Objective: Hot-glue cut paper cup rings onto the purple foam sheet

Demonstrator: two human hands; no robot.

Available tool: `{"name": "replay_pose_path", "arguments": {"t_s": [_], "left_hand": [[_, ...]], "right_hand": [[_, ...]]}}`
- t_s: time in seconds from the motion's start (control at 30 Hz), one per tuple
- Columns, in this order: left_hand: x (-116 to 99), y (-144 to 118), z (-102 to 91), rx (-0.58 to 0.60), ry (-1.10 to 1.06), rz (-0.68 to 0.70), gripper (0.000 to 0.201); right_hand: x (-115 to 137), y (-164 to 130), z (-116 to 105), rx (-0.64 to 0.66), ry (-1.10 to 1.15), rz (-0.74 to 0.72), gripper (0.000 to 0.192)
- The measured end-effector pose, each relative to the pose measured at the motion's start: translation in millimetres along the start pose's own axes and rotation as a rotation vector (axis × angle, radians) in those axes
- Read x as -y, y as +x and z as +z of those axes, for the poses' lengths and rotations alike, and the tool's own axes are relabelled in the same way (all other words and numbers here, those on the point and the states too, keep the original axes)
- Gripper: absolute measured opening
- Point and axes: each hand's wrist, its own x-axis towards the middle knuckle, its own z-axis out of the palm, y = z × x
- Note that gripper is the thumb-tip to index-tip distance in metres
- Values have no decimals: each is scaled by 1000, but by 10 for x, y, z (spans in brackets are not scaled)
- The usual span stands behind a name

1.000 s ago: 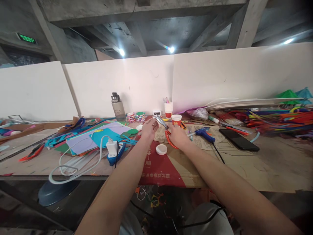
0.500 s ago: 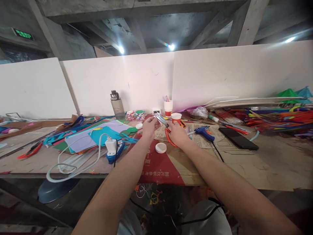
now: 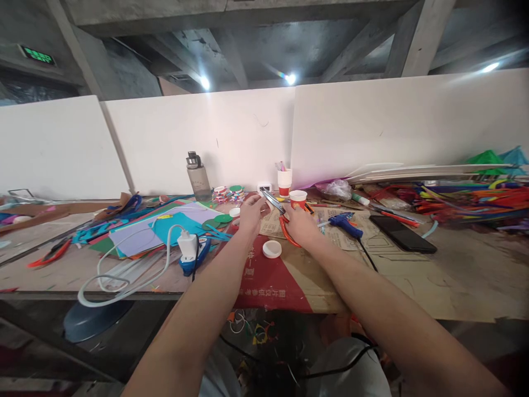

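Note:
My right hand (image 3: 301, 227) grips red-handled scissors (image 3: 276, 210), blades pointing up and left toward my left hand (image 3: 250, 214). The left hand is raised over the table with fingers curled near the blade tips; whatever small piece it pinches is too small to make out. A white round lid (image 3: 272, 250) lies on the red-printed cardboard (image 3: 268, 278) just below both hands. A red and white paper cup (image 3: 298, 199) stands right behind the scissors.
Coloured paper sheets (image 3: 165, 229), a white charger with cable (image 3: 188, 246) and a water bottle (image 3: 196, 176) sit to the left. A blue glue gun (image 3: 344, 223), a black phone (image 3: 402, 234) and piled coloured sticks (image 3: 467, 201) lie to the right. White boards wall the back.
Both hands stay together at the same spot; the scissors' blades shift slightly. The view has tilted a little.

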Motion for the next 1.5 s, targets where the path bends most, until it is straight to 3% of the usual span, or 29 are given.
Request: {"name": "replay_pose_path", "arguments": {"t_s": [0.2, 0.7, 1.0, 1.33, 1.5], "left_hand": [[-32, 77, -53, -25, -42, -63, 15], [15, -1, -3, 30, 49, 62, 29], [21, 28, -29, 23, 105, 142, 23], [-33, 76, -47, -49, 12, -1, 25], [-18, 40, -35, -31, 6, 9, 28]], "right_hand": [[8, -10, -10, -6, 1, -15, 40], [-11, 10, 34, -12, -39, 18, 41], [-2, -8, 10, -9, -42, -2, 39], [0, -16, 9, -5, -34, -35, 40], [3, -28, 15, -10, -26, -27, 41]]}}
